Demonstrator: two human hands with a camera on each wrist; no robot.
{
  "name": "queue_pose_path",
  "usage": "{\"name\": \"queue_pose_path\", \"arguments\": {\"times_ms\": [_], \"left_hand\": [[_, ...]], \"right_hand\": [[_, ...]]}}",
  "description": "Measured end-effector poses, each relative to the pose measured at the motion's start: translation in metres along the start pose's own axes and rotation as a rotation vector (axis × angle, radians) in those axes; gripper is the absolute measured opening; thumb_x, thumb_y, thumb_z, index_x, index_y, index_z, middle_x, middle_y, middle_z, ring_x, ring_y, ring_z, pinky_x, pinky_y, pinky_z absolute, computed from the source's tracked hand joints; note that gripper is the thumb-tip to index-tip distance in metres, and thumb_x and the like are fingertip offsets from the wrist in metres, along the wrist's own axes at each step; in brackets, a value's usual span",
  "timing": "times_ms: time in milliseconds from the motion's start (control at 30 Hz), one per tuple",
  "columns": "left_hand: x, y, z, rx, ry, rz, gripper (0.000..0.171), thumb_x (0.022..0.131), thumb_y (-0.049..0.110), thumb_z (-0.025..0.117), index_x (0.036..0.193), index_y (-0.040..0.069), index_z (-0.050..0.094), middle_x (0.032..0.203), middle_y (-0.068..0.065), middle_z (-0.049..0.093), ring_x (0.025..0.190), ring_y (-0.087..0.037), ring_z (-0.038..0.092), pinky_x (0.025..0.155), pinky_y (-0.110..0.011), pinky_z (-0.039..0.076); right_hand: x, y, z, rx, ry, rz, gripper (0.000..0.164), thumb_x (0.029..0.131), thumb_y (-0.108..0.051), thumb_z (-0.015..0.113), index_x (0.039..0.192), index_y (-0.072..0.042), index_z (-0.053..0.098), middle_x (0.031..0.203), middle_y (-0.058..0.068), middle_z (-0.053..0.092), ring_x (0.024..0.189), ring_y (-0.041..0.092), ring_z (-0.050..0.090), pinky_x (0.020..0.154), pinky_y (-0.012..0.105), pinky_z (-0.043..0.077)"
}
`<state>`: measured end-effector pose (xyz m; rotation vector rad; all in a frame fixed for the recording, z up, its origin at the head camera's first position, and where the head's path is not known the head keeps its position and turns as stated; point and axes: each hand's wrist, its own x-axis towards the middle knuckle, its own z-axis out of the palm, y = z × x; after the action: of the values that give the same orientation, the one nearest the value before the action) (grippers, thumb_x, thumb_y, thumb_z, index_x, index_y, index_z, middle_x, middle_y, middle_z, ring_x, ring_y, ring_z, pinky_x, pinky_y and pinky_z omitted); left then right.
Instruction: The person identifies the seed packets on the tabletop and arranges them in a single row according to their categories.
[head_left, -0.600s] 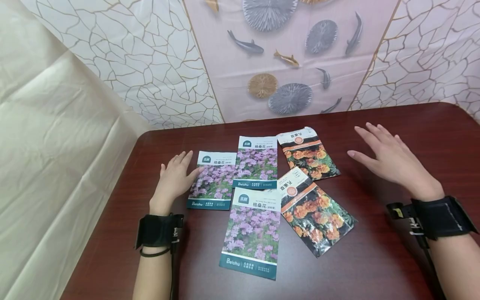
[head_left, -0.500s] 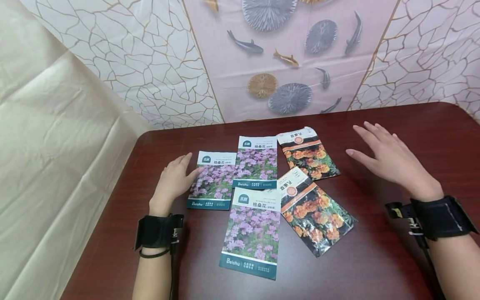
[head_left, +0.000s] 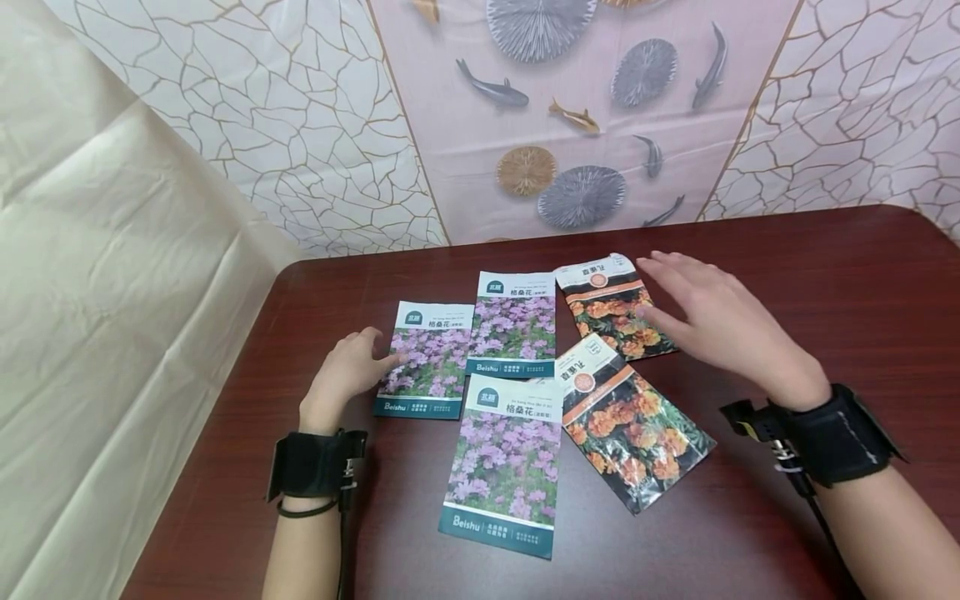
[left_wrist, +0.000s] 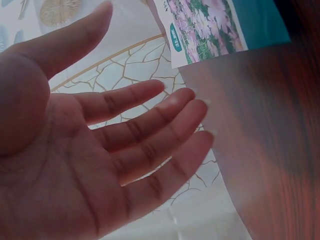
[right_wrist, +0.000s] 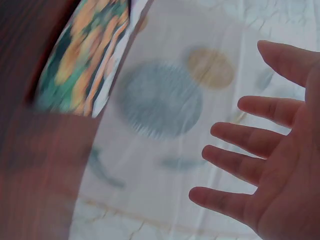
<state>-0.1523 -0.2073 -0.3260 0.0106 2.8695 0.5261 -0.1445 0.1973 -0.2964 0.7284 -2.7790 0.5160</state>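
Three seed packets with purple flowers lie on the table: a left one (head_left: 423,362), a back one (head_left: 513,325) and a front one (head_left: 502,467). Two orange marigold seed packets, a far one (head_left: 607,312) and a near one (head_left: 637,425), lie to their right. My left hand (head_left: 341,375) is beside the left purple packet, its thumb over that packet's edge in the head view; the left wrist view shows loosely bent fingers holding nothing. Above the right edge of the far marigold packet hovers my right hand (head_left: 723,325). Its fingers (right_wrist: 245,137) are spread and hold nothing.
The packets lie close together on a dark red-brown table (head_left: 225,467), some overlapping. Behind the table hangs a patterned cloth (head_left: 300,125) with fish and lily pads. A cream cloth (head_left: 97,292) runs along the left edge.
My right hand has moved left, from beside the far marigold packet to over its right edge. The left hand's fingers have bent a little more. The packets have stayed put.
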Motion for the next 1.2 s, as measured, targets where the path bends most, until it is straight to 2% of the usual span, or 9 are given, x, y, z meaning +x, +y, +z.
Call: {"name": "queue_pose_path", "arguments": {"times_ms": [133, 267, 467, 667, 933, 1200], "left_hand": [[0.0, -0.001, 0.001, 0.019, -0.034, -0.041, 0.067, 0.087, 0.033, 0.062, 0.131, -0.01, 0.037, 0.128, -0.031, 0.042, 0.114, -0.041, 0.044, 0.091, -0.053, 0.039], [0.0, -0.001, 0.004, 0.04, -0.061, -0.063, 0.067, 0.085, 0.031, 0.065, 0.13, -0.011, 0.038, 0.125, -0.031, 0.044, 0.11, -0.04, 0.046, 0.089, -0.052, 0.04], [0.001, -0.003, 0.007, 0.063, -0.1, -0.068, 0.07, 0.082, 0.035, 0.068, 0.125, -0.012, 0.041, 0.117, -0.029, 0.05, 0.099, -0.036, 0.051, 0.082, -0.049, 0.044], [0.0, -0.002, 0.008, 0.072, -0.108, -0.06, 0.068, 0.081, 0.034, 0.069, 0.123, -0.012, 0.042, 0.114, -0.028, 0.05, 0.099, -0.036, 0.05, 0.082, -0.049, 0.044], [0.0, 0.0, 0.011, 0.075, -0.119, -0.061, 0.069, 0.08, 0.031, 0.071, 0.125, -0.011, 0.04, 0.117, -0.028, 0.048, 0.1, -0.036, 0.05, 0.08, -0.048, 0.044], [0.001, 0.0, 0.012, 0.063, -0.132, -0.089, 0.067, 0.079, 0.027, 0.073, 0.123, -0.011, 0.04, 0.107, -0.025, 0.053, 0.08, -0.028, 0.054, 0.067, -0.039, 0.047]], "right_hand": [[0.01, -0.024, 0.005, 0.011, -0.028, -0.082, 0.053, 0.088, -0.026, 0.062, 0.131, 0.001, 0.046, 0.132, 0.024, 0.044, 0.123, 0.038, 0.038, 0.097, 0.057, 0.027], [0.019, -0.046, 0.015, 0.02, -0.075, -0.171, 0.05, 0.089, -0.027, 0.061, 0.13, -0.001, 0.048, 0.128, 0.021, 0.049, 0.12, 0.035, 0.042, 0.097, 0.056, 0.028], [0.028, -0.073, 0.036, 0.01, -0.146, -0.292, 0.05, 0.088, -0.03, 0.061, 0.128, 0.0, 0.051, 0.126, 0.019, 0.051, 0.119, 0.033, 0.044, 0.099, 0.053, 0.029], [0.037, -0.1, 0.055, 0.038, -0.209, -0.423, 0.046, 0.089, -0.029, 0.061, 0.124, 0.0, 0.055, 0.123, 0.016, 0.055, 0.116, 0.03, 0.049, 0.097, 0.05, 0.034], [0.043, -0.128, 0.08, 0.024, -0.352, -0.514, 0.043, 0.091, -0.025, 0.058, 0.126, -0.001, 0.053, 0.125, 0.015, 0.053, 0.12, 0.027, 0.046, 0.099, 0.05, 0.032], [0.041, -0.141, 0.099, 0.051, -0.494, -0.568, 0.037, 0.093, -0.021, 0.054, 0.126, -0.005, 0.052, 0.129, 0.012, 0.052, 0.126, 0.026, 0.039, 0.104, 0.049, 0.025]]}}
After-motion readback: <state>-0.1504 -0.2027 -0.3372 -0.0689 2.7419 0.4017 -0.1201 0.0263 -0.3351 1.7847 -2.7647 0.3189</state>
